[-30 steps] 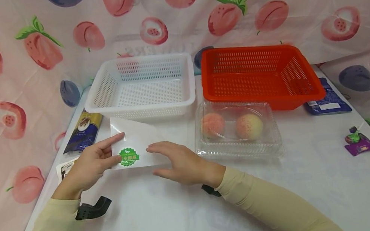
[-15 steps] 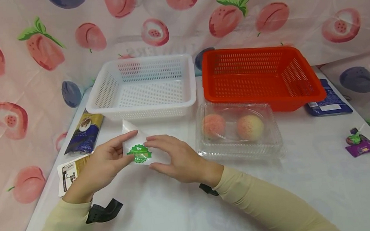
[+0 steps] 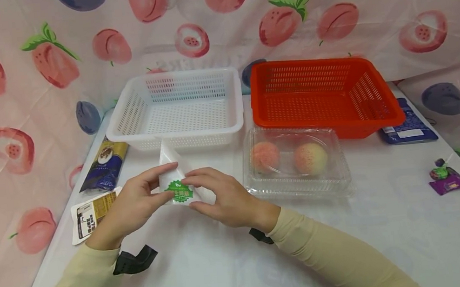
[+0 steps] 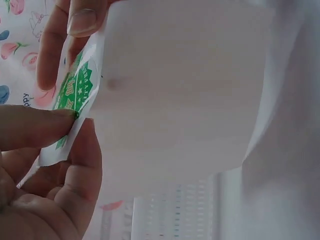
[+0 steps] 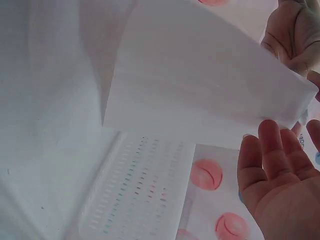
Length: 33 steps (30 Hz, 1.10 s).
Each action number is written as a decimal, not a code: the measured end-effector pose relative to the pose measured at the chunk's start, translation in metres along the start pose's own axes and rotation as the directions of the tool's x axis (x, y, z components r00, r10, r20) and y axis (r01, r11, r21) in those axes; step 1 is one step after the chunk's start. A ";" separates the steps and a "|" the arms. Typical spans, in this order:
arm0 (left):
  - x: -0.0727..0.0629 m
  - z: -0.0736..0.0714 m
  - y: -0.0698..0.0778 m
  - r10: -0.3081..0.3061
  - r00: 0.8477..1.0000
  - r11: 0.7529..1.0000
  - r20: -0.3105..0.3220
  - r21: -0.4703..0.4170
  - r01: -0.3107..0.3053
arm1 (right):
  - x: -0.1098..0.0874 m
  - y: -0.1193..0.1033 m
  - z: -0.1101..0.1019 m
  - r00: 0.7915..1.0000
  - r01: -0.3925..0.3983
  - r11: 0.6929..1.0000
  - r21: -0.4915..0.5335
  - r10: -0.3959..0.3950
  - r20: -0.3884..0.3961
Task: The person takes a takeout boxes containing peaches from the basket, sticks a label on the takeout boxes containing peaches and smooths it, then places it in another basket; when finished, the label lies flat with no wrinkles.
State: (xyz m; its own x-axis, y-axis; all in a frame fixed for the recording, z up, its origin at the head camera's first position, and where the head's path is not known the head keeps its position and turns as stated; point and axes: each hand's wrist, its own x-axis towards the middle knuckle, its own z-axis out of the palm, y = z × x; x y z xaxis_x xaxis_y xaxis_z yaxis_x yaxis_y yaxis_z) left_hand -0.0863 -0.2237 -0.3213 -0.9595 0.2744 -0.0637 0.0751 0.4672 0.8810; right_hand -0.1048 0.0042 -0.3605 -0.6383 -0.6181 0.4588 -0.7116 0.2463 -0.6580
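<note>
A white paper sheet (image 3: 167, 155) bearing a round green sticker (image 3: 180, 193) is held above the table, in front of the white basket. My left hand (image 3: 137, 202) pinches its left side between thumb and fingers; in the left wrist view the thumb presses beside the green print. My right hand (image 3: 231, 199) has index finger and thumb at the sticker's right side, gripping the bent paper. Both wrist views show the sheet's blank back, a broad pale face (image 4: 185, 90), bent near the fingers. Some right fingers (image 5: 272, 150) lie against the back of the sheet.
Behind stand a white basket (image 3: 176, 133) and a red basket (image 3: 329, 126). A clear plastic box (image 3: 297, 183) with two peach-like fruits sits right of my hands. Packets (image 3: 104, 166) and a pouch (image 3: 92, 214) lie left; a blue packet (image 3: 406, 122) and candies (image 3: 448, 179) lie right.
My left hand has moved right, toward my right hand. The sheet, flat and broad before, is now turned and bent, with my right fingers on it. Baskets and box have stayed put.
</note>
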 end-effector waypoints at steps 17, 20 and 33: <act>0.005 0.001 0.003 -0.043 0.999 0.998 0.016 0.039 0.042 | -0.004 0.004 -0.002 0.998 0.044 0.995 -0.089 -0.041 0.038; 0.005 0.000 0.001 -0.056 0.997 0.998 0.048 -0.004 0.056 | -0.003 0.006 -0.002 0.998 0.067 0.993 -0.093 -0.065 0.026; 0.005 -0.002 -0.002 -0.049 0.995 0.996 0.083 -0.071 0.055 | -0.001 0.007 -0.016 0.987 0.129 0.991 -0.034 -0.131 -0.089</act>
State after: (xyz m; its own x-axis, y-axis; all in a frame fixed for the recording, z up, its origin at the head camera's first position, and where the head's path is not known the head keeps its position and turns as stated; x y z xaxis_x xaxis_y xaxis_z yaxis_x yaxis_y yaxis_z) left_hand -0.0921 -0.2248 -0.3222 -0.9362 0.3200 -0.1452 0.0030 0.4206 0.9073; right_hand -0.1133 0.0185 -0.3559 -0.5629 -0.5761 0.5926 -0.7975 0.1902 -0.5725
